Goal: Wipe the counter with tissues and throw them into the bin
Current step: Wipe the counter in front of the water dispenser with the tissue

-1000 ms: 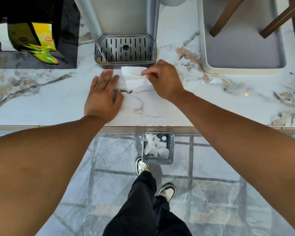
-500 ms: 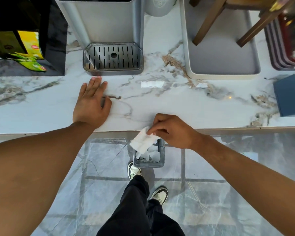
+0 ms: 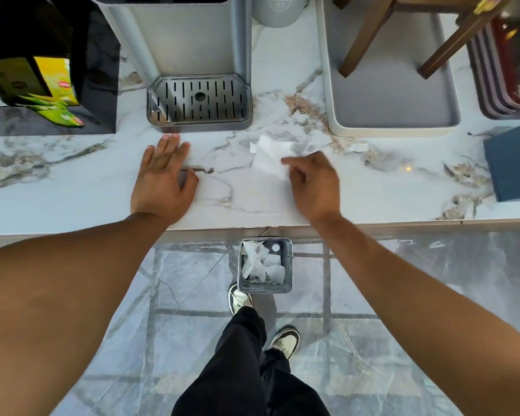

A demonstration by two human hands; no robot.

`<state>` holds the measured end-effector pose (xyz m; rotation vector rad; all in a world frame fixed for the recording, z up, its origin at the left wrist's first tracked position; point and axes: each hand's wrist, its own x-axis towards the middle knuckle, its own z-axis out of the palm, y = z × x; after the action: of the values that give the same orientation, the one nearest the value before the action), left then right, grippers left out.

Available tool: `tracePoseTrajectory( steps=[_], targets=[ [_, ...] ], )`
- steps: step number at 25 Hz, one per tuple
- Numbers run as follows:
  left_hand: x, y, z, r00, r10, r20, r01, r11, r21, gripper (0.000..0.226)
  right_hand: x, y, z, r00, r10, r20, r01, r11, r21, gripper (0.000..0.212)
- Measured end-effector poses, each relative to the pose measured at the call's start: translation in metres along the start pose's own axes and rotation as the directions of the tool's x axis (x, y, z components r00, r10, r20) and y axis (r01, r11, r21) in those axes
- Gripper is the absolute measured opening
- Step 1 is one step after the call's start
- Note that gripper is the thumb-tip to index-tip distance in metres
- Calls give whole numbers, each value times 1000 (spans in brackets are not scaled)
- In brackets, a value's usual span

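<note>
Right hand, seemingly pinching tissue

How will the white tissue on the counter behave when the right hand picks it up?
The tissue looks thin and creased, so it will probably flop and crumple, like the wads in the bin. It seems very light. On the smooth marble counter it may slide under the right hand.

Both forearms are bare, with no sleeves, watch or rings showing on the left hand or the right hand. Below the bin, loose black trousers cover the legs. The sneakers are pale cream with dark panels and white laces.
</note>
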<state>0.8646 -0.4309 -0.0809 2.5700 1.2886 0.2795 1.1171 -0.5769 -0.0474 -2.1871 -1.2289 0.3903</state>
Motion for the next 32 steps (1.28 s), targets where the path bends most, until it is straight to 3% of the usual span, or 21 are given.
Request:
tracePoseTrajectory(
  steps=[3,5,6,9,12,16,20,23,25,27,28,29,32],
  targets=[
    [-1,-1,0,1000,-2,0,2,1000,0,60,-54,-12,2,934,-222,279,185,971,152,29],
    [-1,-1,0,1000,-3,5,3,1000,-1,60,-71,-7,-10,863,-268,429,190,958,216,25],
    [-1,-1,0,1000,-2,8,2,1000,0,60,-68,-3,-17,860,-263,438,181,958,221,24],
    [-1,-1,1,1000,-1,11,1,1000,12,58,-21,5,-31,965,-171,198,151,982,113,25],
    [-1,-1,0,1000,-2,15,2,1000,17,58,38,0,-26,1000,-10,0,10,1000,21,27],
    [0,-1,-1,1000,-8,20,7,999,31,58,74,-18,10,995,95,18,-94,995,-36,30],
    [1,0,-1,1000,-7,23,6,999,37,60,55,-46,36,982,-104,155,100,994,31,26],
    [0,0,-1,1000,-2,21,1,999,51,62,17,-52,36,897,-308,316,270,950,160,24],
    [1,0,0,1000,-1,10,0,999,38,62,-8,-43,24,777,-409,478,334,912,238,23],
    [0,0,0,1000,-5,8,5,999,33,61,-23,-31,5,665,-409,624,301,912,278,21],
    [-1,-1,1,1000,-7,9,6,999,39,61,-21,-25,-5,655,-381,653,262,925,276,20],
    [-1,-1,1,1000,-9,9,9,999,43,61,-12,-22,-9,691,-358,628,244,933,263,20],
    [1,-2,3,1000,-15,13,14,999,43,60,39,-27,0,893,-299,335,264,953,147,22]
  ],
)
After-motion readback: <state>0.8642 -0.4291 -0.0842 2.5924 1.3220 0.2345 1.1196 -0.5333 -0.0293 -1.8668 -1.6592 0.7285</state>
